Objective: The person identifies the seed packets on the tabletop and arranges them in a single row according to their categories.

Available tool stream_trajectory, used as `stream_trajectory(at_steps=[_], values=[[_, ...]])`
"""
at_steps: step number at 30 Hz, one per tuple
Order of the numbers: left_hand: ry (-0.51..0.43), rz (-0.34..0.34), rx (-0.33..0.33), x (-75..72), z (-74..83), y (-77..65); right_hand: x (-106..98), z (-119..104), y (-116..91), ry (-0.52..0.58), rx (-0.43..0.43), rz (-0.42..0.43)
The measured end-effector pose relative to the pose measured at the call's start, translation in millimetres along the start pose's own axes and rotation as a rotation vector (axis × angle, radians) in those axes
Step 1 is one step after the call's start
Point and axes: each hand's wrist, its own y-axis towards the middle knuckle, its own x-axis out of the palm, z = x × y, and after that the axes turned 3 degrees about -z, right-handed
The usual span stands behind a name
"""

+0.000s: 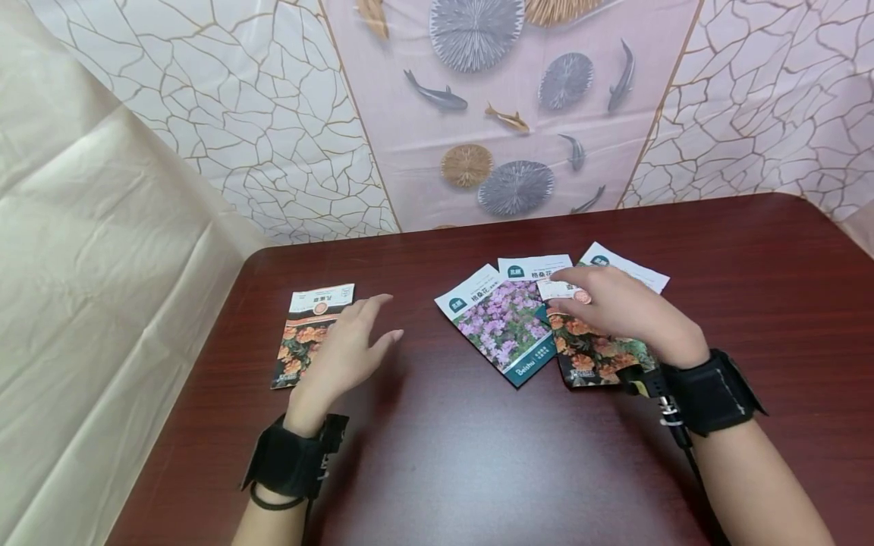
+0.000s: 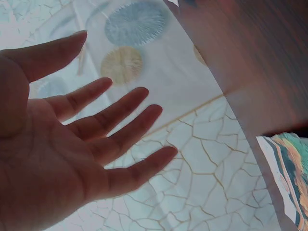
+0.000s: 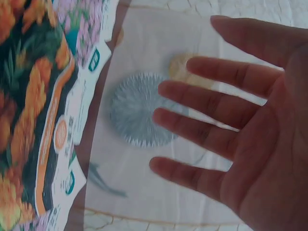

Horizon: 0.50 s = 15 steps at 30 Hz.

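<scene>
My left hand [image 1: 344, 349] hovers with relaxed, spread fingers beside a seed packet [image 1: 293, 349] printed with orange flowers, partly covering it in the head view. Nothing lies in its palm in the left wrist view. On the right, my right hand [image 1: 621, 311] is held over another orange-flower seed packet [image 1: 580, 360], its fingers loosely extended and the palm bare in the right wrist view. That packet overlaps a purple-flower seed packet [image 1: 501, 322]. Behind these, two more packets show mostly their white tops, a middle packet [image 1: 512, 268] and a right-hand packet [image 1: 645, 274] partly hidden by my hand.
The packets lie on a dark red-brown wooden table [image 1: 451, 455]. A patterned cloth [image 1: 300, 121] hangs along its far edge, and a plain cream sheet [image 1: 102, 303] drapes down the left side. Black straps [image 1: 713, 394] with a cable circle both wrists.
</scene>
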Motion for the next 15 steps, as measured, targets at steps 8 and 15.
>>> stream_trajectory(at_steps=[8,15], values=[[-0.012,-0.040,0.150,6.8,17.1,-1.6,-10,40,-9,0.021,0.202,-0.066],[-0.034,-0.076,0.170,14.2,28.3,-3.2,-7,66,-13,0.037,0.351,-0.131]])
